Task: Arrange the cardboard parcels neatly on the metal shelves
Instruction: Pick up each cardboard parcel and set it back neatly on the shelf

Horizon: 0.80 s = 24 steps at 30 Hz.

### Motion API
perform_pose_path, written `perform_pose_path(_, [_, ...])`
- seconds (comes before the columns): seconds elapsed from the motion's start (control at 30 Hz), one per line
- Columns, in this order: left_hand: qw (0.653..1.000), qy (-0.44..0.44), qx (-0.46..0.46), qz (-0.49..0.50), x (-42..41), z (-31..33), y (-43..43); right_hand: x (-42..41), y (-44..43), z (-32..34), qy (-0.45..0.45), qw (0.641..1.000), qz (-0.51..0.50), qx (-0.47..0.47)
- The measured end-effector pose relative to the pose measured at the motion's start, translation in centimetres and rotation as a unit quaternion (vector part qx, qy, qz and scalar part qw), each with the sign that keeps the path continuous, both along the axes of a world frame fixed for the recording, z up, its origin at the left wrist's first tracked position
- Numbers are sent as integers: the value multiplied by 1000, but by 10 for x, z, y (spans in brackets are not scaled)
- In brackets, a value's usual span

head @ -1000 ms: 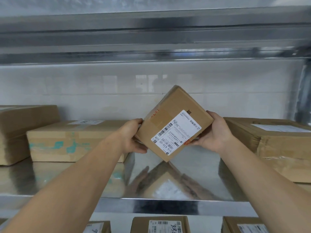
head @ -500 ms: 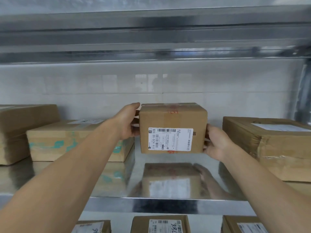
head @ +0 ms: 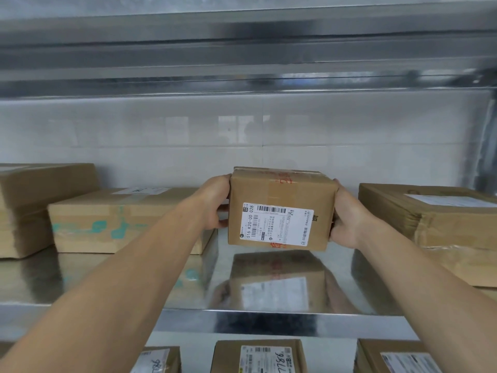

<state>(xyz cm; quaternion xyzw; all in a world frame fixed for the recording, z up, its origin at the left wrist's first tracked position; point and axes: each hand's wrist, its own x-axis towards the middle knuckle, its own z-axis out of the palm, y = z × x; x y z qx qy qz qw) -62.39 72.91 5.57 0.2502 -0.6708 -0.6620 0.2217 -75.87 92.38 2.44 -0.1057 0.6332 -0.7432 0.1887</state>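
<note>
I am looking at a small cardboard parcel [head: 281, 208] that my left hand [head: 215, 201] and my right hand [head: 347, 216] are squeezing between them, one on each side, with its white shipping label [head: 277, 224] facing me. It is sitting low over the shiny metal shelf [head: 269, 316], but I cannot tell if it is touching. A flat box with teal tape [head: 118, 219] is lying just to its left, and a wide brown box [head: 435, 219] is resting to its right.
</note>
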Motion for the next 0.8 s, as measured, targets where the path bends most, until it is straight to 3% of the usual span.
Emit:
perform_pose_path(0.43, [1000, 4, 10, 3, -3, 0, 2, -5, 2, 5, 31, 999, 22, 18])
perform_pose_path(0.8, [998, -63, 25, -8, -7, 0, -9, -6, 4, 3, 7, 999, 53, -5])
